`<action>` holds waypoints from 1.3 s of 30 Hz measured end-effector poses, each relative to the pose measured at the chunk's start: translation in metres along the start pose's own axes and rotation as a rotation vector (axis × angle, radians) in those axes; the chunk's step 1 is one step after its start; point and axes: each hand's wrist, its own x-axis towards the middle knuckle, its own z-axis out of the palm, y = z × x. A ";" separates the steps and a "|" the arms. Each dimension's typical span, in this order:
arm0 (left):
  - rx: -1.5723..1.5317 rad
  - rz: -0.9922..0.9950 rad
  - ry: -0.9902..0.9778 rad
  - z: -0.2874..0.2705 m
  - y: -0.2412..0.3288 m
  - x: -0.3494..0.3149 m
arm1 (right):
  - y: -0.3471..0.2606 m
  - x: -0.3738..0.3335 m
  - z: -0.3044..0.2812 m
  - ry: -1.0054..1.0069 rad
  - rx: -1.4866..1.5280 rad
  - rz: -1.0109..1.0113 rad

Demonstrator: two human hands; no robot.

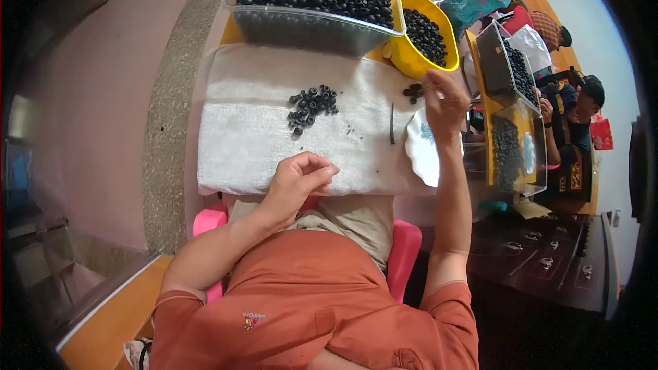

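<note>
Your left hand is curled, right hand pinched by the yellow bowl, upper right; can't tell if holding. Bowl's part-filled, centre-frame black bead pile sits loose.

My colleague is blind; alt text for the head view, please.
A seated person's left hand is at the near edge of a white towel, the right hand by a yellow tub of small black pieces. A pile of similar pieces lies on the towel; a clear bin of them stands beyond.
</note>
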 end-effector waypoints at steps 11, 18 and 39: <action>0.015 0.024 -0.007 -0.002 -0.005 -0.003 | -0.073 -0.033 0.073 -0.641 -0.138 -0.167; -0.007 0.045 -0.017 -0.003 -0.005 -0.003 | -0.098 -0.028 0.089 -0.773 -0.305 -0.186; 0.010 0.130 -0.022 -0.003 -0.004 -0.002 | -0.087 -0.040 0.096 -0.788 -0.353 -0.220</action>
